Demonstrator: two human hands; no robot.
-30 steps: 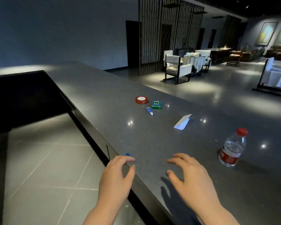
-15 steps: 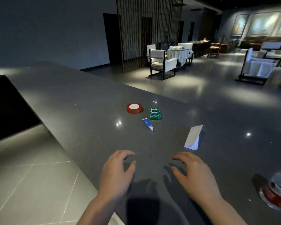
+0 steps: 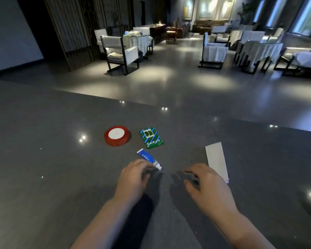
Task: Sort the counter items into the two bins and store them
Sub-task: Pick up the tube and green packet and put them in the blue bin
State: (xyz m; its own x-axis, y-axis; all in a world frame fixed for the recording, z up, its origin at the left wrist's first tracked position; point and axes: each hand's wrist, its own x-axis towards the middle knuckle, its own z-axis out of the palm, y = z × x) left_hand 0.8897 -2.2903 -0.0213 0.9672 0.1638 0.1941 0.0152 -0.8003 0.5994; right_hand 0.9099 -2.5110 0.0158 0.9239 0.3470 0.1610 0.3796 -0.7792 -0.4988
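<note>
No bins show anywhere on the dark counter (image 3: 43, 177), and at the lower right edge a pale rounded shape is cut off by the frame and too little of it shows to tell what it is. The print on the small items is too fine to read. The left hand (image 3: 133, 180) covers the near side of the small blue tube (image 3: 148, 158), so whether its fingertips touch the tube cannot be told; the fingers are loosely curled and hold nothing. The right hand (image 3: 206, 187) hovers over the counter with its fingers relaxed and slightly spread, also holding nothing, and its knuckles overlap the near left edge of the folded white paper (image 3: 216, 160). Beyond the counter, at twelve o'clock, lies a dim dining hall with white-covered chairs (image 3: 120, 51), draped tables and a slatted screen at eleven o'clock. On the counter the red tape roll (image 3: 117, 135) lies flat at about eleven o'clock from the left hand, and the green packet (image 3: 151, 137) lies just beside it at about one o'clock from that hand. The tube lies slantwise with its white cap at the left hand's fingertips. The paper runs from the right hand toward one o'clock, and nothing lies between the two hands.
</note>
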